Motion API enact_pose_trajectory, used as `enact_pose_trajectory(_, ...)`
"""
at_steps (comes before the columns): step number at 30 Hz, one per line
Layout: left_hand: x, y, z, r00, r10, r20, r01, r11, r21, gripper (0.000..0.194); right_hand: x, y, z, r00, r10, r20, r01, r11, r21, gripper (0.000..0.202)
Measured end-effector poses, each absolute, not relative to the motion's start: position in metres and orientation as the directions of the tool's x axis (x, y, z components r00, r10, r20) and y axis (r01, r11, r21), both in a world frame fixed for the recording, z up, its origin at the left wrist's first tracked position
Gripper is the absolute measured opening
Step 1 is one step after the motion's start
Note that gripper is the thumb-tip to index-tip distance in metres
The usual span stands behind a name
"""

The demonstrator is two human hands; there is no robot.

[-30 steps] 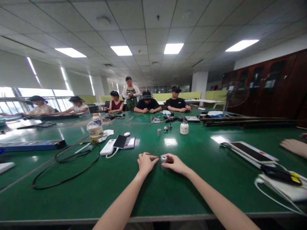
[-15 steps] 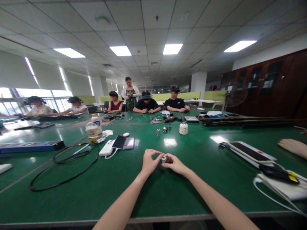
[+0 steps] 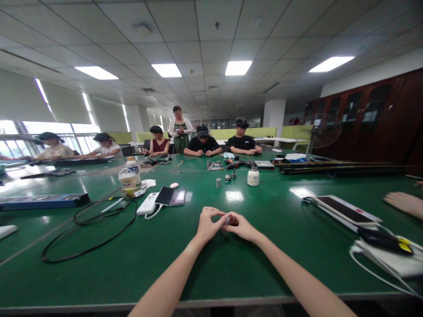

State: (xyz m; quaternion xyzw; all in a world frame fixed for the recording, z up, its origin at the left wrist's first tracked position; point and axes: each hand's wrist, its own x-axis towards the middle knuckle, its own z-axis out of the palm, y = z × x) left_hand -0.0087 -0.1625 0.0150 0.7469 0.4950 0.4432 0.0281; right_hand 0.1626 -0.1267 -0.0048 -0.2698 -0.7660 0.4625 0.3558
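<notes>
A small silvery metal cylinder (image 3: 227, 220) is pinched between my two hands, a little above the green table. My left hand (image 3: 209, 225) grips it from the left with thumb and fingertips. From the right, my right hand (image 3: 243, 227) closes its thumb and fingers on the same part. Fingers cover most of the cylinder, so its details are hidden. Further off stand a similar grey metal cylinder (image 3: 218, 182), some shiny metal pieces (image 3: 228, 178) and a dark upright fitting (image 3: 234, 173).
A white jar (image 3: 253, 177) stands beyond my hands. To the left lie a phone (image 3: 165, 196), a white power bank (image 3: 147, 204), a looped black cable (image 3: 82, 253) and a plastic cup (image 3: 128, 181). A tablet (image 3: 345, 208) is at right, near another person's hand (image 3: 405, 204). Several people sit opposite.
My fingers have shifted on the metal cylinder; its top end, visible before, is now mostly covered. My left thumb has moved slightly right, and my hands are closer together.
</notes>
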Motion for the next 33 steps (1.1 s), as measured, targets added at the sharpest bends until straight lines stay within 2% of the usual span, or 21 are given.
enact_pose_trajectory(9,-0.010,-0.162,0.014,0.147,0.770,0.621,0.690,-0.530,0.493,0.023,0.164,-0.123,-0.005,-0.540,0.778,0.321,0.075,0.425,-0.902,0.027)
enact_pose_trajectory(17,-0.011,-0.159,0.007,0.194,0.782,0.592,0.700,-0.533,0.475,0.025,0.167,-0.125,0.003,-0.440,0.778,0.449,0.084,0.533,-0.842,0.027)
enact_pose_trajectory(25,-0.010,-0.157,-0.002,0.262,0.804,0.534,0.713,-0.534,0.455,0.026,0.164,-0.130,0.002,-0.408,0.720,0.561,0.186,0.668,-0.721,0.019)
enact_pose_trajectory(33,-0.011,-0.158,0.003,0.281,0.822,0.496,0.720,-0.522,0.457,0.027,0.162,-0.125,0.001,-0.330,0.718,0.613,0.320,0.696,-0.643,0.020)
